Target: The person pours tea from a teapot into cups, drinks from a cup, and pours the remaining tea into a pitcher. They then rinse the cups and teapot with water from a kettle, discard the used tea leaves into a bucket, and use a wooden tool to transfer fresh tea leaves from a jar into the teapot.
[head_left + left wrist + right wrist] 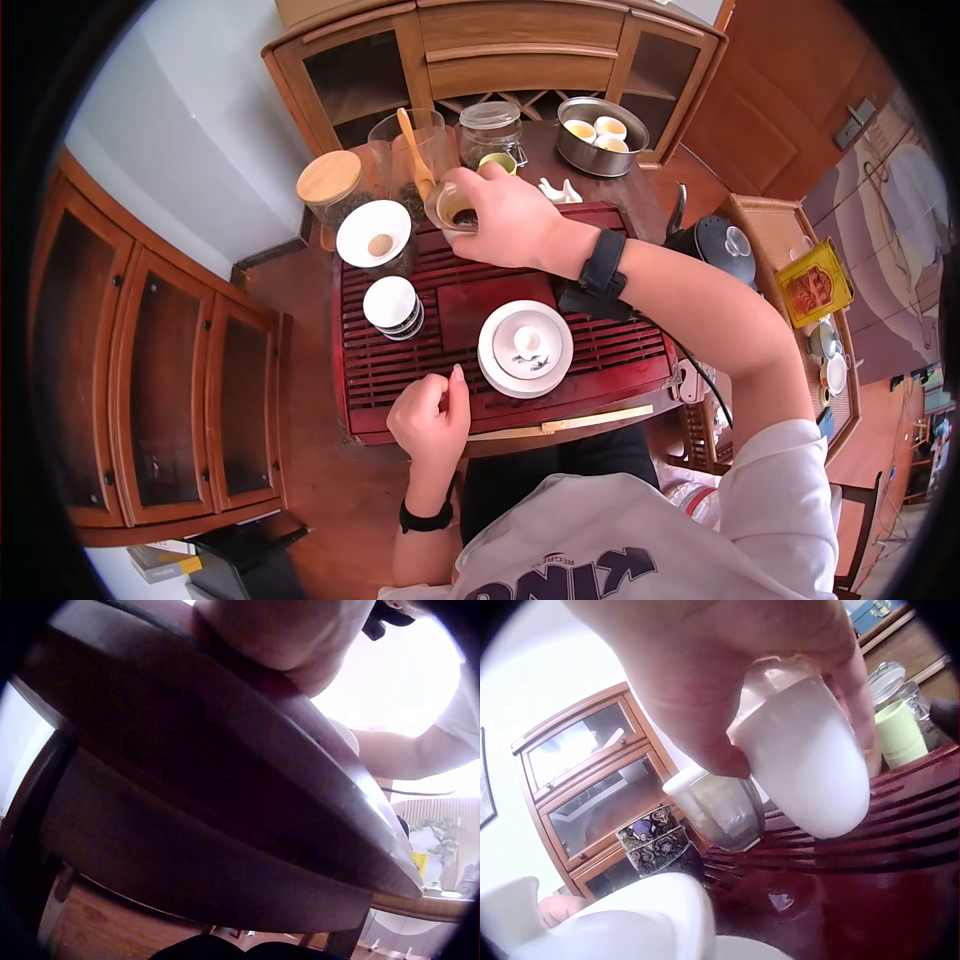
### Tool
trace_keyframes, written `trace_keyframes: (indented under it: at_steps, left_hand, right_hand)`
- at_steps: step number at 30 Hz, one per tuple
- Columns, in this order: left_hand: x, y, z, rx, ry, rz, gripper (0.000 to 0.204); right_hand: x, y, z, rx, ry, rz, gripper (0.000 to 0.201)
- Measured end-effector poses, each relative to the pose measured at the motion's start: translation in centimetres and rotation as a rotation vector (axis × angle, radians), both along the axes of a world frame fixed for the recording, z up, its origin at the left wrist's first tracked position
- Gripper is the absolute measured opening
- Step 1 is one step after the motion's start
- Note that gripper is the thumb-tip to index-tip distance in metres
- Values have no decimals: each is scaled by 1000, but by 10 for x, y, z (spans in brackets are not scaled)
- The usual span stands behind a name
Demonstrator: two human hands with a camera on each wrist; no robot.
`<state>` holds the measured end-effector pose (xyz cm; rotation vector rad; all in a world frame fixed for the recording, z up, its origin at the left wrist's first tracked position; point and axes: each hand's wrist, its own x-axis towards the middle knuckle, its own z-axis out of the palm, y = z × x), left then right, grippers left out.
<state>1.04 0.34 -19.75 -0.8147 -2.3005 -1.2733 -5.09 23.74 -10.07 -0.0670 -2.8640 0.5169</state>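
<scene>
Right-hand grip [505,215] curls round a small white cup [452,208], lifted above the far edge of the red tea tray [400,365]; left-hand grip [432,415] rests loosely curled, holding nothing, on the tray's near edge beside the lidded gaiwan [527,345].

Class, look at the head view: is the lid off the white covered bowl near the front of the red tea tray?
No. The lid sits on the white covered bowl, with neither hand touching it.
</scene>
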Motion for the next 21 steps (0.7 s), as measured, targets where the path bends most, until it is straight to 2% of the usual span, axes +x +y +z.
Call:
trace_keyframes:
  at_steps: [3,10,13,18,20,21]
  left_hand:
    - [-2,1,-3,3,7,3,36]
    - [-3,0,-3,-14,40,10,34]
    - [-2,-2,-2,114,-140,-28,30]
    - [4,1,30,156,-225,-83,17]
    - [6,8,51,108,6,-199,21]
    - [7,13,58,88,39,-236,27]
  right_hand:
    - [4,-2,5,-45,15,12,79]
    - [6,5,1,-87,61,68,77]
    - [20,12,8,-109,213,117,74]
    - [70,25,58,-128,258,223,71]
    - [97,26,75,-185,216,248,72]
    - [112,25,83,-180,182,243,73]
